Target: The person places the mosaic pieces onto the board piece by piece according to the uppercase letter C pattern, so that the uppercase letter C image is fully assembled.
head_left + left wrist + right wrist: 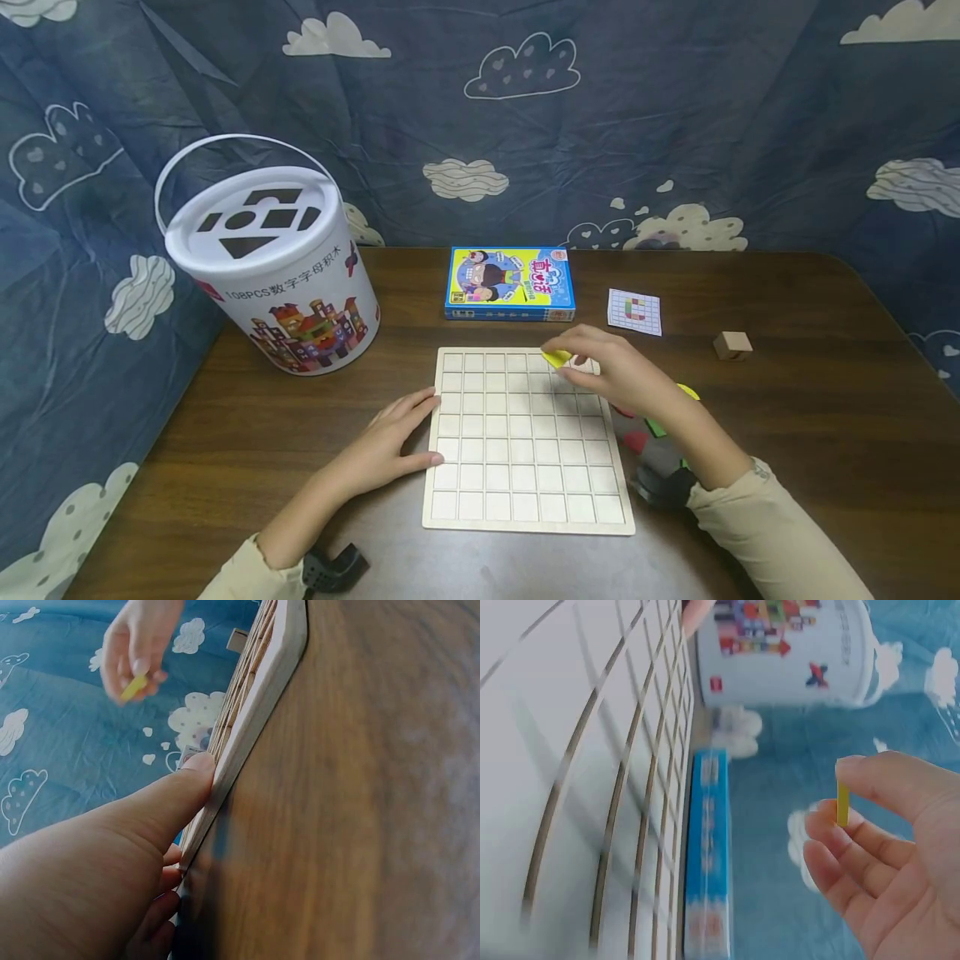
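A pale wooden grid board (521,429) lies on the table in front of the person. The right hand (626,375) is over its far right corner and pinches a thin, flat yellow piece (556,358) between thumb and fingers. In the right wrist view that yellow piece (843,796) appears edge-on, held apart from the board. The left hand (382,442) rests at the board's left edge with fingers extended. Its thumb (196,766) touches the rim in the left wrist view. Partly hidden by the right forearm are loose pieces: red (635,442), green (656,427) and yellow (687,391).
A white lidded bucket (300,283) with a handle stands at the back left. Behind the board lie a blue and yellow box (510,287) and a small printed grid card (634,312). A wooden cube (732,346) sits to the right. Patterned blue cloth (412,125) hangs behind the table.
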A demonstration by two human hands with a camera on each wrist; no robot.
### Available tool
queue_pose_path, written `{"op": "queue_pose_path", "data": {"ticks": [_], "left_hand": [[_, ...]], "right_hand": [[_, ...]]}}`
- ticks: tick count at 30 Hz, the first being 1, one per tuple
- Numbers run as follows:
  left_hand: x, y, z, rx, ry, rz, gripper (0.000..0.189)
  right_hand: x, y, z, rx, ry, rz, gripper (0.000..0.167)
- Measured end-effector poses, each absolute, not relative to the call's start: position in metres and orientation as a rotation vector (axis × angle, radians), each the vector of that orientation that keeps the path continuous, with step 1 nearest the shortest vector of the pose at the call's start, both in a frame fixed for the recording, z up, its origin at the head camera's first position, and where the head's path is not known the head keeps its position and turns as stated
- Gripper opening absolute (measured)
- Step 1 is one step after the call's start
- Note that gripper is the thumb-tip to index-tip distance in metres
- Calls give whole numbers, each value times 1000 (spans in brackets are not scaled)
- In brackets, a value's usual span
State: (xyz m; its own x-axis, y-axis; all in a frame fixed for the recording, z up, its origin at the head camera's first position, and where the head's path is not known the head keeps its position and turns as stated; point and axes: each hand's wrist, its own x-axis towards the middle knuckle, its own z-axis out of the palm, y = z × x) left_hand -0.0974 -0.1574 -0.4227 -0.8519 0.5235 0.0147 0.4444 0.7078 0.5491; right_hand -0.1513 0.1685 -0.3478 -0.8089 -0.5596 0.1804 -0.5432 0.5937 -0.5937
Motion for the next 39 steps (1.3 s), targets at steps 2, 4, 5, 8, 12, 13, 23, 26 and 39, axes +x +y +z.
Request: {"op": "queue_pose_path", "data": {"ticks": [2, 4, 5, 8, 12, 13, 23, 26, 39], "left_hand": [[-98, -157, -423, 793, 2771, 834, 78], [-98, -158, -423, 797, 2772, 833, 78], [-98, -157, -423, 799, 2773, 833, 78], [-98, -158, -423, 798, 2776, 830, 78], [-98, -157, -423, 792, 2772, 835, 78], [-98, -157, -422, 792, 2770, 836, 77], [-98, -157, -422, 798, 2769, 843, 77], [-98, -157, -422, 795, 2769, 841, 77], [-98, -157, -423, 806, 2780, 834, 77]], "right_hand": [[-155, 155, -348, -998, 2742, -1034, 33], [-160, 142, -352, -1025, 2702, -1040, 33], [-163, 137, -354, -1039, 2685, -1036, 32], [-169, 124, -362, -1072, 2640, -1022, 29], [-177, 116, -376, -1098, 2601, -990, 26], [-179, 116, -379, -1098, 2594, -981, 26], [-187, 115, -399, -1126, 2565, -906, 28], [-186, 116, -399, -1099, 2567, -912, 27], [-188, 115, -408, -1007, 2515, -1068, 19]]}}
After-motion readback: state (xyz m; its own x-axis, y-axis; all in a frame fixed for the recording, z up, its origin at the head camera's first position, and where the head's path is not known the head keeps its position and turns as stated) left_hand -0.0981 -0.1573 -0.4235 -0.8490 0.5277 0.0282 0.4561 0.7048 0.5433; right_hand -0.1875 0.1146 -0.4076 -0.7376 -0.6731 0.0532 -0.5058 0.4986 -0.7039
